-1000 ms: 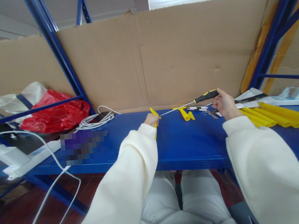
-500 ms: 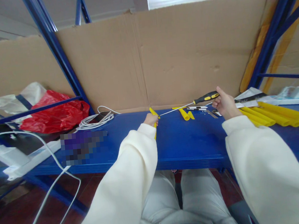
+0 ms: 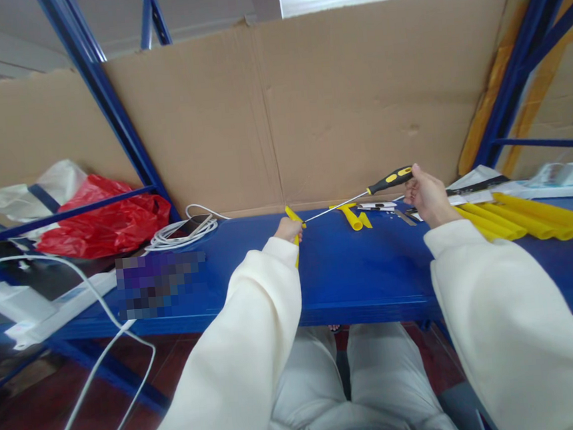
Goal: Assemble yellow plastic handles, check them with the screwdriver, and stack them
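My left hand (image 3: 289, 230) is closed around a yellow plastic piece (image 3: 294, 214), whose ends stick out above and below the fist. My right hand (image 3: 428, 196) pinches the handle end of a screwdriver (image 3: 390, 180) with a black and yellow grip. Its long shaft slants down to the left, and the tip meets the yellow piece beside my left fist. Whether the tip sits in a hole or on a screw is too small to see. Between the hands, a yellow T-shaped tube piece (image 3: 352, 218) and a small yellow scrap (image 3: 365, 220) lie on the blue table (image 3: 362, 275).
Several yellow tubes (image 3: 537, 216) lie at the right. Small tools (image 3: 376, 207) rest behind the screwdriver. Coiled white cable (image 3: 182, 234), a red plastic bag (image 3: 106, 214) and a white power strip (image 3: 63, 305) are at the left. Cardboard (image 3: 357, 102) stands along the back.
The screwdriver's handle has risen slightly and shifted a little left, and the fingers of my right hand have changed position on it. My left hand stays where it was.
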`<state>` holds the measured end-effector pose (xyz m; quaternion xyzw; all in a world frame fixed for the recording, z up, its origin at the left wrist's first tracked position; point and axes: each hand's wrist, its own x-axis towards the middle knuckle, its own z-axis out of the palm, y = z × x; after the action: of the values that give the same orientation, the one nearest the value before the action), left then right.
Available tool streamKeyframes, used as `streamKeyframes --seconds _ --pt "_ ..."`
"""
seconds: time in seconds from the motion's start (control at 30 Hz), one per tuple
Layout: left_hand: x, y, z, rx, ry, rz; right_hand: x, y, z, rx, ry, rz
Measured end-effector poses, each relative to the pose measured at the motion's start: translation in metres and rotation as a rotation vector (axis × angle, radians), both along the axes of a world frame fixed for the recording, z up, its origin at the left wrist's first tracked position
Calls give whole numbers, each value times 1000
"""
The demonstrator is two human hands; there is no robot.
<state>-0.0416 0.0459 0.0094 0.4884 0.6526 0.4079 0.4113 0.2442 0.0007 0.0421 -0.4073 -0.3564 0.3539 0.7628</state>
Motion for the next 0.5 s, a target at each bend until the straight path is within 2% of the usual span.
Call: streamKeyframes --seconds 0.23,0.5 --pt "1 -2 2 1 27 -7 1 5 -3 -20 64 -66" --pt "1 -2 1 9 28 0 3 2 -2 -1 46 31"
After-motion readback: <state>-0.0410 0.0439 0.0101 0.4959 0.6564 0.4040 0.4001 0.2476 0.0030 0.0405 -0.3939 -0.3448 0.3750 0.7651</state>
